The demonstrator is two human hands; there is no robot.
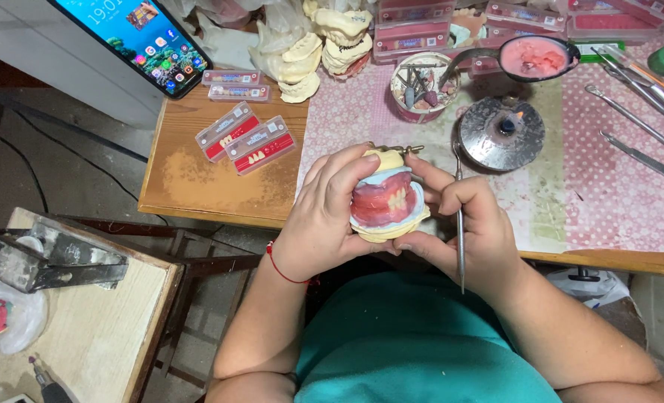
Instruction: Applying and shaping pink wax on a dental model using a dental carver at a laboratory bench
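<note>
I hold the denture model (388,200) up in front of my chest, just off the near edge of the worktop (615,201). My left hand (324,216) is curled round its left side, thumb and fingers clamped over the top and underneath. The pink wax gum with its row of teeth faces me and slightly right. My right hand (472,231) cups the model's right side with the fingertips, and is also closed on a thin metal wax tool (460,224). The tool's long axis runs nearly straight up and down, just right of the model, its upper tip level with the top of the cast, close to it but apart from the wax.
</note>
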